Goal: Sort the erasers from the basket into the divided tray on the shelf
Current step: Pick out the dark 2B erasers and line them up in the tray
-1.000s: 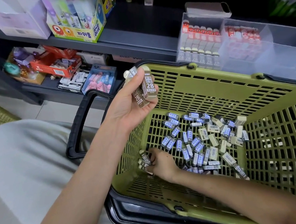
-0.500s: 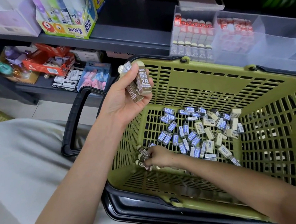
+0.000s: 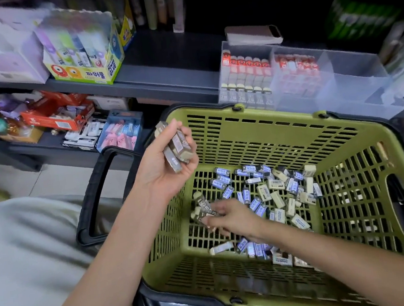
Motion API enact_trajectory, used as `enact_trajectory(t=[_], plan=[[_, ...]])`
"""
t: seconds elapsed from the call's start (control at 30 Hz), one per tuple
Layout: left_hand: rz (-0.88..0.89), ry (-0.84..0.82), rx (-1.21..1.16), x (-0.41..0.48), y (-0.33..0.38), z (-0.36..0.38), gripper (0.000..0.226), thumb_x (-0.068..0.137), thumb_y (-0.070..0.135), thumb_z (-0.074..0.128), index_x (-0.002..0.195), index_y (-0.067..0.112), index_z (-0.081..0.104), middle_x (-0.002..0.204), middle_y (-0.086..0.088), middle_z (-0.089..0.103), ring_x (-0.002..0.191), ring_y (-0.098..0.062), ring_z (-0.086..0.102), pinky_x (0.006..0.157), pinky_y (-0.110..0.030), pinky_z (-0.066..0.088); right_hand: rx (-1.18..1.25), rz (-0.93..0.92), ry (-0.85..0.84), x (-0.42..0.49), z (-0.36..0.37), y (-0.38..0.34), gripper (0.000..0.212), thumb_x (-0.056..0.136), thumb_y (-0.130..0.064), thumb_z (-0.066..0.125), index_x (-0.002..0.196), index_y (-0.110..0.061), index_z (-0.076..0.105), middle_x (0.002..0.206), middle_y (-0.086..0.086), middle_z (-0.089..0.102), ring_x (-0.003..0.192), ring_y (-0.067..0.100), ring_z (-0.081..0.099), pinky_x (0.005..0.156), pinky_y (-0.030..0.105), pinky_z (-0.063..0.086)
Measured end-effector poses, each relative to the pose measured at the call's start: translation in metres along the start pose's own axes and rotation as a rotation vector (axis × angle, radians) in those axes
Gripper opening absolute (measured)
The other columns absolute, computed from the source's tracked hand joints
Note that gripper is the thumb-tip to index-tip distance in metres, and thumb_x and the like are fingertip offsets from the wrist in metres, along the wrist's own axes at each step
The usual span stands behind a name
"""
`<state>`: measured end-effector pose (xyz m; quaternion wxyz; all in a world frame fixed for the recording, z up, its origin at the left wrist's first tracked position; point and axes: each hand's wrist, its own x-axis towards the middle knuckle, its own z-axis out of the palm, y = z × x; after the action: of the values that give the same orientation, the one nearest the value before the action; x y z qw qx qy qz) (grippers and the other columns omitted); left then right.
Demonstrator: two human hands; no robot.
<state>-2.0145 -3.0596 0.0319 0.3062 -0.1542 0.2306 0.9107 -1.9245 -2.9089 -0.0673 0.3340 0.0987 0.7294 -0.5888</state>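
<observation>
Looks down into an olive-green slatted basket (image 3: 279,125) sitting just in front of a dark shelf (image 3: 163,70). Holds the left hand (image 3: 162,166) raised over the basket's left rim, palm up, fingers curled round a bundle of brown-sleeved erasers (image 3: 177,147). Keeps the right hand (image 3: 234,217) low inside the basket near its left wall, fingertips closed on a few more brown erasers (image 3: 202,208) at the floor grid, slightly blurred there. Just right of that hand, a loose heap of blue-sleeved and cream erasers (image 3: 273,185) spread across the basket floor, some beneath the right forearm. Beyond the far rim, on the shelf, a clear divided tray (image 3: 352,81): left compartment packed with upright rows of red-topped and brown erasers, next compartment with red ones. Farther left on the shelf, a colourful glue box (image 3: 83,55).
</observation>
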Motion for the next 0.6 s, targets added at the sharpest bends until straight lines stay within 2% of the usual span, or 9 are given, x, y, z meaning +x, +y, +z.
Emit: enact_trajectory(t=[0.13, 0.2, 0.3, 0.37, 0.43, 0.47, 0.53, 0.6], plan=[[0.002, 0.095, 0.019, 0.009, -0.010, 0.003, 0.011, 0.073, 0.022, 0.068, 0.074, 0.013, 0.061, 0.068, 0.001, 0.062, 0.058, -0.011, 0.062, 0.059, -0.027, 0.057, 0.286, -0.303, 0.186, -0.037, -0.037, -0.065, 0.008, 0.084, -0.014, 0.066, 0.090, -0.014, 0.071, 0.066, 0.001, 0.065, 0.040, 0.007, 0.043, 0.041, 0.017, 0.036], [0.032, 0.136, 0.126, 0.014, -0.017, 0.009, 0.009, 0.070, 0.018, 0.068, 0.074, 0.012, 0.063, 0.072, -0.002, 0.067, 0.063, -0.015, 0.068, 0.059, -0.033, 0.058, 0.304, -0.429, 0.325, -0.048, -0.052, -0.095, 0.013, 0.086, -0.013, 0.065, 0.097, -0.009, 0.070, 0.067, 0.001, 0.065, 0.039, 0.008, 0.040, 0.040, 0.018, 0.034], [0.066, 0.127, 0.253, 0.027, -0.026, 0.026, 0.019, 0.066, 0.014, 0.071, 0.082, 0.014, 0.062, 0.083, -0.007, 0.072, 0.071, -0.020, 0.071, 0.058, -0.033, 0.057, 0.260, -0.491, 0.495, -0.052, -0.066, -0.126, 0.035, 0.085, -0.018, 0.067, 0.115, -0.002, 0.061, 0.068, 0.002, 0.065, 0.037, 0.010, 0.037, 0.043, 0.021, 0.034], [0.069, 0.087, 0.299, 0.034, -0.033, 0.042, 0.032, 0.065, 0.020, 0.076, 0.092, 0.014, 0.062, 0.084, -0.006, 0.073, 0.069, -0.018, 0.070, 0.057, -0.030, 0.056, 0.198, -0.502, 0.586, -0.051, -0.068, -0.137, 0.036, 0.084, -0.020, 0.068, 0.115, -0.004, 0.060, 0.066, -0.008, 0.063, 0.041, 0.003, 0.042, 0.046, 0.016, 0.036], [0.101, 0.053, 0.371, 0.039, -0.038, 0.056, 0.051, 0.055, 0.032, 0.082, 0.099, 0.016, 0.062, 0.086, -0.004, 0.074, 0.072, -0.016, 0.071, 0.059, -0.029, 0.054, 0.065, -0.558, 0.692, -0.052, -0.068, -0.144, 0.016, 0.085, -0.019, 0.068, 0.098, -0.012, 0.066, 0.059, -0.017, 0.061, 0.045, -0.004, 0.047, 0.048, 0.007, 0.036], [0.122, 0.044, 0.414, 0.042, -0.039, 0.059, 0.057, 0.050, 0.035, 0.084, 0.099, 0.018, 0.063, 0.091, -0.004, 0.074, 0.077, -0.016, 0.071, 0.063, -0.031, 0.054, -0.041, -0.574, 0.750, -0.052, -0.068, -0.145, 0.005, 0.085, -0.020, 0.067, 0.090, -0.017, 0.066, 0.056, -0.018, 0.060, 0.046, -0.003, 0.048, 0.047, 0.008, 0.036], [0.156, 0.027, 0.475, 0.046, -0.039, 0.064, 0.058, 0.046, 0.033, 0.086, 0.097, 0.021, 0.064, 0.096, -0.005, 0.074, 0.081, -0.016, 0.071, 0.067, -0.032, 0.053, -0.300, -0.553, 0.875, -0.053, -0.070, -0.145, 0.002, 0.085, -0.026, 0.065, 0.084, -0.024, 0.065, 0.058, -0.014, 0.060, 0.051, 0.001, 0.050, 0.048, 0.013, 0.036], [0.183, -0.001, 0.510, 0.049, -0.034, 0.066, 0.058, 0.047, 0.026, 0.086, 0.099, 0.018, 0.064, 0.096, -0.006, 0.073, 0.081, -0.017, 0.070, 0.066, -0.032, 0.053, -0.501, -0.518, 0.932, -0.056, -0.077, -0.146, 0.007, 0.082, -0.031, 0.066, 0.089, -0.032, 0.066, 0.066, -0.009, 0.056, 0.061, 0.004, 0.050, 0.053, 0.013, 0.035]])
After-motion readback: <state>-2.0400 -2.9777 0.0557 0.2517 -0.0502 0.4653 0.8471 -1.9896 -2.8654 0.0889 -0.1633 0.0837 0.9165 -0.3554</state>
